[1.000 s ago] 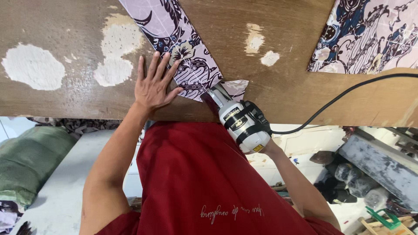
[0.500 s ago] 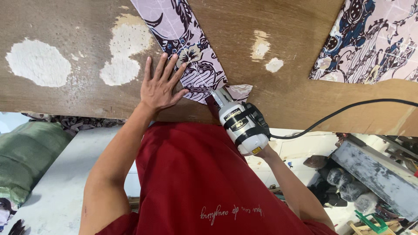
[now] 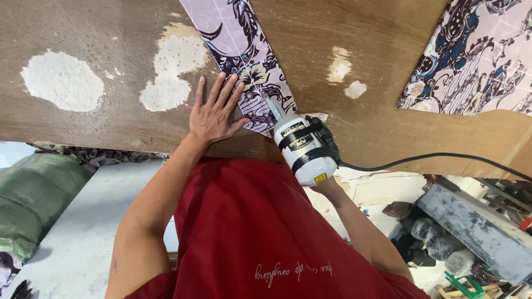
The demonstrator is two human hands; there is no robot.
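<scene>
The right hand is wrapping around the back of a white electric fabric cutter; the cutter body is hiding most of the hand, so only a sliver below the motor housing is showing and how the fingers are closing cannot be told. The cutter's nose is pointing up and to the left, running into the lower end of a patterned fabric strip in pale lilac with dark floral figures. A small corner of the same cloth is sticking out just to the right of the cutter's nose. A black power cord is trailing from the cutter off to the right edge.

The left hand is lying flat with fingers spread, pressing down on the strip's left edge, just beside the cutter's nose; the fingertips are resting on the cloth and the palm on the bare wood.

The strip is lying diagonally on a worn brown wooden table with white patches. A second patterned fabric piece is lying well apart at the upper right.
</scene>
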